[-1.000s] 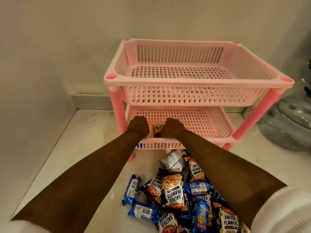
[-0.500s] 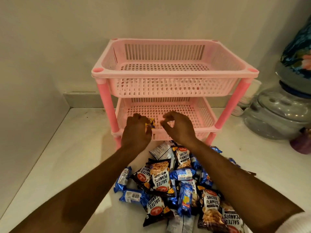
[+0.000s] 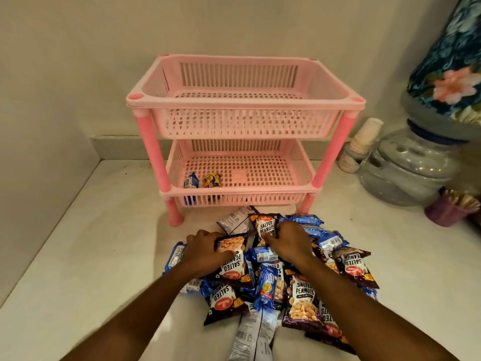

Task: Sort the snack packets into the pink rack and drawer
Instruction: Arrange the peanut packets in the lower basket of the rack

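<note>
A two-tier pink rack stands against the back wall; its upper basket holds nothing. Two blue biscuit packets stand upright at the front left of the lower basket. In front of the rack lies a heap of dark salted-peanut packets and blue biscuit packets. My left hand grips the top edge of a peanut packet in the heap. My right hand lies over the heap with fingers curled on another peanut packet.
The white counter meets walls at the left and back. At the right stand a water dispenser jar under a floral cover, a small white bottle and a purple cup.
Both hands have drawn back from the lower basket to the heap, leaving a biscuit packet standing in the basket. The camera has pulled back and tilted up.
</note>
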Demonstrator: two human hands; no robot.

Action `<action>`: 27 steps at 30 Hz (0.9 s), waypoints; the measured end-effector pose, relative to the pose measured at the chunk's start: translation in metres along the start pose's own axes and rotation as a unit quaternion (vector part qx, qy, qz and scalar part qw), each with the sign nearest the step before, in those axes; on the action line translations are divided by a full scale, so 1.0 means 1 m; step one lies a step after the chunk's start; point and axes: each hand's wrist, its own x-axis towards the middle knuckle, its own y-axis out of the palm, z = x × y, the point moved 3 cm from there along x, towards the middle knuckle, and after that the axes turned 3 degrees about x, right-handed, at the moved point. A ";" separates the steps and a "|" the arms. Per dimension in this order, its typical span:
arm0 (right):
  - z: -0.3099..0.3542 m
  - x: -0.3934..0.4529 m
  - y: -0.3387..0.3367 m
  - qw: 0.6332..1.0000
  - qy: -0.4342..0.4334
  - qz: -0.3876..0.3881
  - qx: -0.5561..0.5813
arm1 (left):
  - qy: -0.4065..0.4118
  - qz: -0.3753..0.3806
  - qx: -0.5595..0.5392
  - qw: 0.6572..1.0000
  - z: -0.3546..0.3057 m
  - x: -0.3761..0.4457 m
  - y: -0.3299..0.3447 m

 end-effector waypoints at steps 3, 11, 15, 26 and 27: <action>0.008 0.005 0.003 1.000 0.026 -0.012 -0.007 | -0.003 -0.001 0.006 1.000 -0.004 -0.003 -0.005; 0.008 0.006 0.009 1.000 0.011 -0.014 0.026 | 0.044 -0.029 -0.183 0.982 -0.024 -0.021 -0.014; 0.006 0.004 0.004 0.996 -0.047 -0.018 0.078 | 0.066 -0.049 -0.219 0.972 -0.031 -0.033 -0.020; 0.005 -0.004 -0.061 0.905 -0.078 -0.090 0.409 | 0.112 -0.150 -0.334 0.924 -0.075 -0.033 -0.067; 0.007 0.002 -0.069 0.895 -0.079 -0.094 0.429 | 0.129 -0.164 -0.330 0.920 -0.081 -0.028 -0.076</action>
